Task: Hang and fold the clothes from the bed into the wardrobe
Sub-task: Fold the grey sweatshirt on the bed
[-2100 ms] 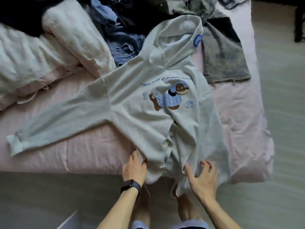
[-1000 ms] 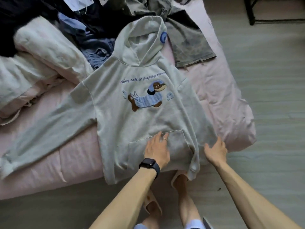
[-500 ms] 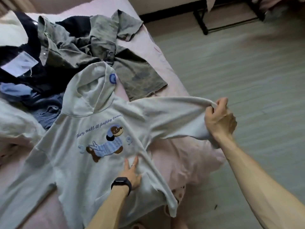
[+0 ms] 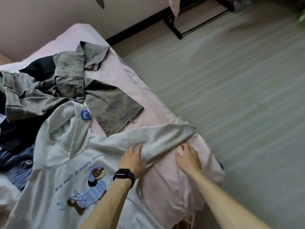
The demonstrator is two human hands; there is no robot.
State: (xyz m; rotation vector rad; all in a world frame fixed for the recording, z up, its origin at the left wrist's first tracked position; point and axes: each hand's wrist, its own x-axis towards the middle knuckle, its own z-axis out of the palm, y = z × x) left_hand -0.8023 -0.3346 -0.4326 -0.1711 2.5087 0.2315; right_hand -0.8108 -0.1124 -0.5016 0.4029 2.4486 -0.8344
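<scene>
A pale grey hoodie (image 4: 69,164) with an embroidered dog lies face up on the pink bed (image 4: 173,184). Its right sleeve (image 4: 165,134) is stretched out toward the bed's corner. My left hand (image 4: 132,160), with a ring and a black watch, presses flat on the hoodie near the shoulder of that sleeve. My right hand (image 4: 188,157) rests with relaxed fingers on the pink sheet just below the sleeve, holding nothing.
A grey-green garment (image 4: 105,98) lies spread behind the hood, with dark clothes (image 4: 38,71) and blue denim (image 4: 19,169) piled at the left. Grey floor (image 4: 231,96) runs right of the bed. A black metal rack base (image 4: 178,28) stands by the far wall.
My right hand pulled the sleeve out sideways, laid it on the bed and let it go. My left hand slid up from the hoodie's front to the shoulder. The camera turned right.
</scene>
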